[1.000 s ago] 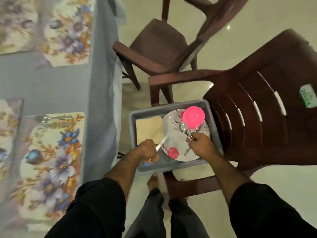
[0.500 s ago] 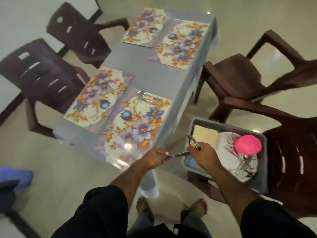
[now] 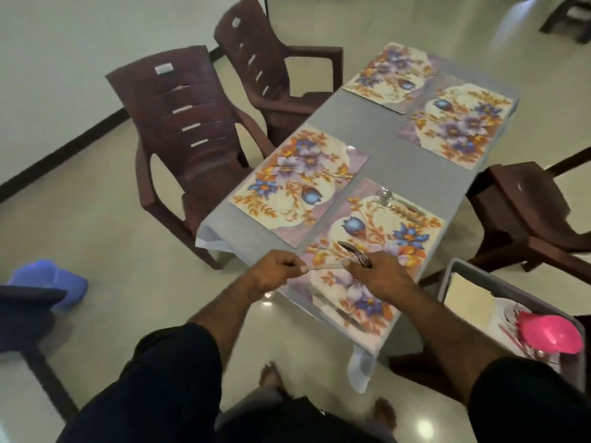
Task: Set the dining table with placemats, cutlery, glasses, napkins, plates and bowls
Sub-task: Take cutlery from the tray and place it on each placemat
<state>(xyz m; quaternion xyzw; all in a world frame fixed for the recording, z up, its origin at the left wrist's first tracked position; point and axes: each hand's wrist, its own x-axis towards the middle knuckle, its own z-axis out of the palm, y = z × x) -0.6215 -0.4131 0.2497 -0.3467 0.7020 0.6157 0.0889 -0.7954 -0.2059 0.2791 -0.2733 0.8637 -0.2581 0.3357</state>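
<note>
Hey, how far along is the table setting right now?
Done: four floral placemats lie on the table; the nearest one has cutlery at its far edge. In hand: left hand and right hand hold more cutlery. Left: the plate and pink bowl sit in the grey tub.

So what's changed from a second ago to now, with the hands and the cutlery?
Both hands lifted out of the tray and swung left over the nearest placemat. The left hand now pinches a utensil by its end; the right hand grips spoons. The plate and pink bowl stayed in the tray, the four placemats on the table.
</note>
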